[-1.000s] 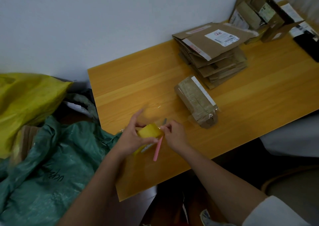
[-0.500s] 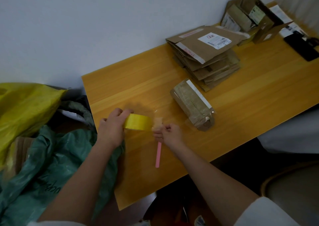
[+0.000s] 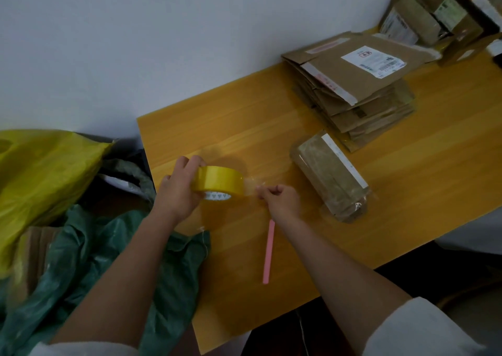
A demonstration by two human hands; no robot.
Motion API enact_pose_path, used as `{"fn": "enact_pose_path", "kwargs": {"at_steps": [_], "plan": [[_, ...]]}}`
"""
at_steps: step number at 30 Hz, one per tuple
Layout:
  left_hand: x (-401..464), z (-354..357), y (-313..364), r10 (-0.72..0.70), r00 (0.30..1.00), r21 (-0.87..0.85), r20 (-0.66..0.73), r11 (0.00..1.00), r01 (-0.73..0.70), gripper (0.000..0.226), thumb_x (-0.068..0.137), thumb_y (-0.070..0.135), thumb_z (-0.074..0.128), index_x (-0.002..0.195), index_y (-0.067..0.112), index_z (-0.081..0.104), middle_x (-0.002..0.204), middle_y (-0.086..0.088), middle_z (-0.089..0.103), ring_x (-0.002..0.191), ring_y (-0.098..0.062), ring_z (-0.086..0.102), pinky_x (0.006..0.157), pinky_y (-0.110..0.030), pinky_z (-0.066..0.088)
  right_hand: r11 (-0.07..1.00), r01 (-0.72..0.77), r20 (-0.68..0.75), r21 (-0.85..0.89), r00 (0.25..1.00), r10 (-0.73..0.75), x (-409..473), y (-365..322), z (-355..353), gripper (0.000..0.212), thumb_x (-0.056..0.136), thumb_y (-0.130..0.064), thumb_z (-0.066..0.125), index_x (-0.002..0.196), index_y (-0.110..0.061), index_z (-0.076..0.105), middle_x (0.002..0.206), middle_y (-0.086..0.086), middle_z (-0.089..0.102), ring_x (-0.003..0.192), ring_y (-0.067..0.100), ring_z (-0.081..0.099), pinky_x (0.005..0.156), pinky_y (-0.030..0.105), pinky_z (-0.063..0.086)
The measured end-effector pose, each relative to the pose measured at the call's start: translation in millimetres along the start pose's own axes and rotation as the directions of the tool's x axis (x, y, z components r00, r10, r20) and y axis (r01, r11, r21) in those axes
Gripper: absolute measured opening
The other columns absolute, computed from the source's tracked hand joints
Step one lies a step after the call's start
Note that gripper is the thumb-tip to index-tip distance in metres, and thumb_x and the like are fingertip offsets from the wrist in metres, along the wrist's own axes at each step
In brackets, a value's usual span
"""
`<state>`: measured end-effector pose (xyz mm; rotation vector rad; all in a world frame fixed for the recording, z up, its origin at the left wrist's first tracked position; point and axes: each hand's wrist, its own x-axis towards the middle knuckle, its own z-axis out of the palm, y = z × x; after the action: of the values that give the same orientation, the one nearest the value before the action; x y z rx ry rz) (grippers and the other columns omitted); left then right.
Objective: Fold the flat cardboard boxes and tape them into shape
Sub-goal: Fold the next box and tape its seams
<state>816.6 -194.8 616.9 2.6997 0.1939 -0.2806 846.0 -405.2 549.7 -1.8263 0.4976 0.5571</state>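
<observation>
My left hand [image 3: 178, 190] grips a yellow roll of clear tape [image 3: 220, 183] above the left part of the wooden table [image 3: 407, 192]. My right hand [image 3: 279, 199] pinches the free end of the tape, a short clear strip [image 3: 251, 185] stretched between roll and fingers. A small folded box [image 3: 330, 176], wrapped in clear tape, lies to the right of my right hand. Behind it a stack of flat cardboard boxes [image 3: 353, 84] rests near the wall.
A pink stick-like tool [image 3: 269, 251] lies on the table below my right wrist. Several opened boxes [image 3: 434, 16] sit at the far right corner. A yellow bag [image 3: 40, 179] and a green bag [image 3: 81, 260] lie left of the table.
My left hand has carried the roll to the left, away from my right hand, and a short length of tape has come off. The view has shifted right and closer.
</observation>
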Motion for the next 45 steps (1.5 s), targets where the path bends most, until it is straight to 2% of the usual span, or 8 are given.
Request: {"fn": "enact_pose_path", "kwargs": {"at_steps": [9,15,20,28,32,36,40,45], "plan": [[13,-2,9,0.006,0.995,0.292,-0.095,0.956,0.022,0.057,0.09,0.0,0.053,0.135,0.033,0.041,0.134,-0.01,0.041,0.097,-0.039,0.046,0.08,-0.041,0.032,0.982,-0.049,-0.181,-0.181,0.983,0.016,17,-16,23,0.028,0.085,-0.045,0.069,0.069,-0.024,0.061,0.079,-0.004,0.065,0.078,0.019,0.063,0.069,0.033,0.049],[25,0,10,0.194,0.975,0.102,0.104,0.973,-0.205,0.081,0.087,0.034,0.068,0.149,0.044,0.018,0.151,-0.005,0.036,0.139,-0.029,0.033,0.115,-0.053,0.016,0.964,-0.088,-0.246,-0.249,0.969,0.025,21,2,16,0.027,0.086,-0.046,0.066,0.078,-0.02,0.069,0.085,0.003,0.069,0.084,0.025,0.065,0.07,0.037,0.052],[24,9,15,0.224,0.965,-0.133,0.139,0.969,-0.206,0.079,0.091,0.03,0.065,0.146,0.05,0.012,0.152,-0.003,0.029,0.14,-0.027,0.022,0.111,-0.044,0.029,0.96,-0.117,-0.28,-0.254,0.959,0.043,18,5,10,0.025,0.088,-0.046,0.066,0.08,-0.021,0.068,0.085,0.001,0.067,0.082,0.022,0.062,0.064,0.031,0.045],[35,15,39,0.211,0.957,-0.044,0.196,0.977,-0.207,0.074,0.092,0.031,0.065,0.147,0.053,0.021,0.152,0.006,0.024,0.135,-0.028,0.02,0.11,-0.046,0.033,0.942,-0.159,-0.316,-0.296,0.947,0.061,15,17,2,0.027,0.089,-0.049,0.063,0.081,-0.023,0.066,0.082,-0.001,0.066,0.082,0.022,0.062,0.061,0.029,0.038],[37,20,49,0.198,0.96,0.027,0.196,0.978,-0.207,0.073,0.091,0.032,0.064,0.146,0.055,0.021,0.153,0.006,0.023,0.138,-0.031,0.017,0.113,-0.052,0.027,0.923,-0.161,-0.298,-0.35,0.953,0.054,21,13,5,0.026,0.089,-0.042,0.066,0.094,-0.016,0.07,0.101,0.008,0.069,0.099,0.03,0.063,0.068,0.034,0.045],[35,17,50,0.189,0.959,0.024,0.213,0.98,-0.198,0.074,0.091,0.032,0.065,0.146,0.054,0.021,0.153,0.005,0.024,0.138,-0.032,0.017,0.114,-0.056,0.023,0.913,-0.224,-0.332,-0.341,0.937,0.106,16,6,-6,0.048,0.086,-0.037,0.071,0.118,-0.005,0.058,0.123,0.015,0.06,0.115,0.033,0.056,0.078,0.033,0.04],[34,15,56,0.15,0.96,0.048,0.238,0.985,-0.166,0.073,0.092,0.034,0.064,0.147,0.054,0.02,0.157,0.002,0.018,0.144,-0.036,0.007,0.117,-0.058,0.014,0.929,-0.166,-0.249,-0.33,0.965,0.084,0,14,-15,0.022,0.09,-0.026,0.068,0.097,-0.011,0.054,0.11,0.011,0.063,0.103,0.029,0.059,0.07,0.029,0.036],[31,19,76,0.071,0.975,0.218,0.209,0.969,-0.117,0.072,0.092,0.036,0.062,0.15,0.047,0.02,0.162,-0.006,0.003,0.148,-0.036,-0.01,0.117,-0.053,-0.009,0.934,0.031,-0.146,-0.357,0.985,-0.089,-25,20,-39,0.014,0.091,-0.012,0.064,0.088,-0.015,0.051,0.082,-0.003,0.054,0.084,0.017,0.058,0.061,0.017,0.036]]}}
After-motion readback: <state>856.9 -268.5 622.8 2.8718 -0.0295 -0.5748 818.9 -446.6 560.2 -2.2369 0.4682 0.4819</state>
